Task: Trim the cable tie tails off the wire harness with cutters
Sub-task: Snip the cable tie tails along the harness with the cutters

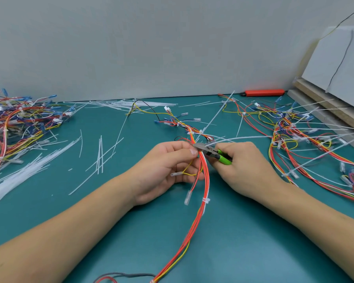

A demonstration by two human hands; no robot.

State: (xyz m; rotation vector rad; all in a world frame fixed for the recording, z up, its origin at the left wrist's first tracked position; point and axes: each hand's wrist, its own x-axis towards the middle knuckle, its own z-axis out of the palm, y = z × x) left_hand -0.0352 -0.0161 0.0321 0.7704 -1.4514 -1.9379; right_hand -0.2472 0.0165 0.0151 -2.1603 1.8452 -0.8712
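A wire harness [204, 180] of red, orange, yellow and white wires runs from the table's middle down to the near edge. My left hand [168, 170] pinches the bundle near its top. My right hand [241, 170] grips green-handled cutters [213, 153], whose grey jaws sit against the bundle by my left fingertips. A long white cable tie tail [243, 137] sticks out to the right from that spot. Lower on the bundle sits a trimmed white tie [206, 200].
Cut white tie tails [99, 156] litter the green mat [243, 242]. A pile of harnesses [18, 123] lies at the left and another with long tails [305, 135] at the right. A red tool [264, 92] lies by the wall; white boards [335, 64] lean at the right.
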